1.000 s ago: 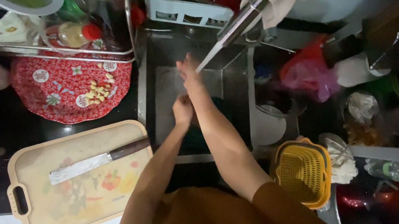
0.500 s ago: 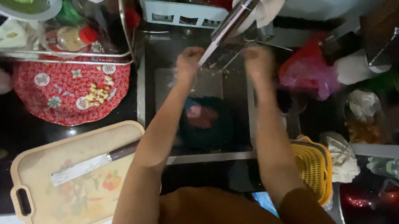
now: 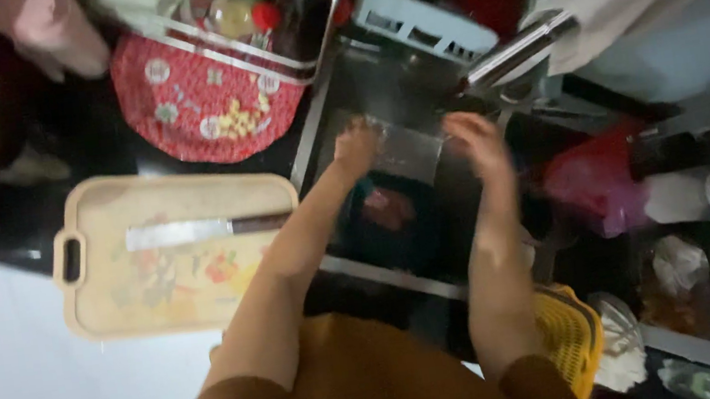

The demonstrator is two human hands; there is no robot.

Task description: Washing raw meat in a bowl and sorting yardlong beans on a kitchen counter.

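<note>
A thin sheet of clear plastic [image 3: 408,149], likely a bag, hangs stretched between the two hands over the sink, just above the middle of the frame. It looks glossy and see-through, catching pale glints, with its lower edge hanging free and slanting down to the right. The left hand [image 3: 357,146] pinches its left edge; the right hand [image 3: 477,139] grips its right edge. Blur hides any finer detail.
</note>
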